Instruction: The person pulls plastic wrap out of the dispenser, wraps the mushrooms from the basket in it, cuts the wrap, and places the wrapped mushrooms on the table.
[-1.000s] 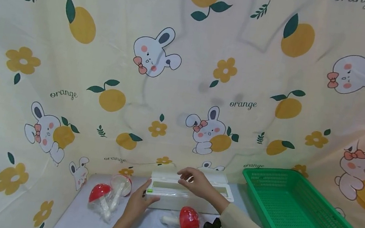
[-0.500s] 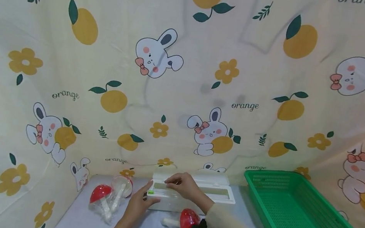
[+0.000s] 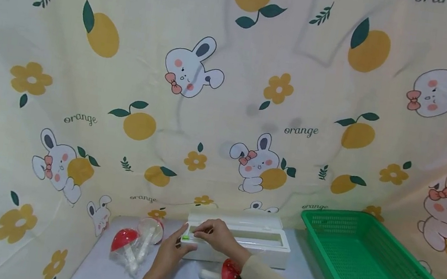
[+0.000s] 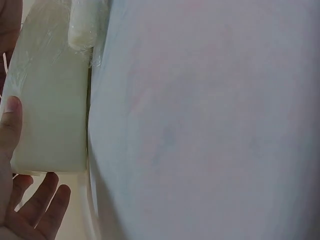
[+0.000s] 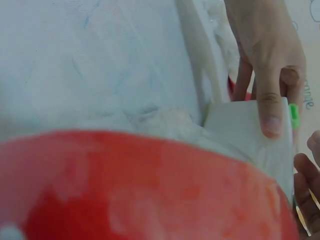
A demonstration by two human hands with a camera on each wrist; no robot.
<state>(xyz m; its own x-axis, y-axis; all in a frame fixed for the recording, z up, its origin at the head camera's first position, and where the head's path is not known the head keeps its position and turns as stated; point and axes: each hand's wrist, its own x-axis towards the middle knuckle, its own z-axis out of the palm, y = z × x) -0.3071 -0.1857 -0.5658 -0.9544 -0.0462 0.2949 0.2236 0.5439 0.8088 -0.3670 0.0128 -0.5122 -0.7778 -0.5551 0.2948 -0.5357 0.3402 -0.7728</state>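
Observation:
A long white cling film dispenser [image 3: 252, 256] stands on the table with its lid raised at the back and a green slider [image 3: 186, 237] at its left end. My left hand [image 3: 168, 252] grips that end, its thumb on the front wall and the other fingers round the side. Over the left part of the opening is my right hand [image 3: 219, 237], fingers bent and fingertips close to the slider; whether they pinch anything is unclear. Wrinkled clear film lies on the front wall [image 4: 50, 110] in the left wrist view. A wrapped red-capped toy mushroom [image 3: 229, 270] lies in front, partly covered.
Two more wrapped toy mushrooms, one with its red cap [image 3: 124, 239] showing and one with its pale underside [image 3: 155, 232] showing, lie left of the dispenser. A green mesh basket [image 3: 364, 269] stands on the right. A printed cloth [image 3: 227, 111] hangs behind the table.
My right hand has moved left and lower, from above the middle of the dispenser to its left end beside the slider. My left hand keeps its grip.

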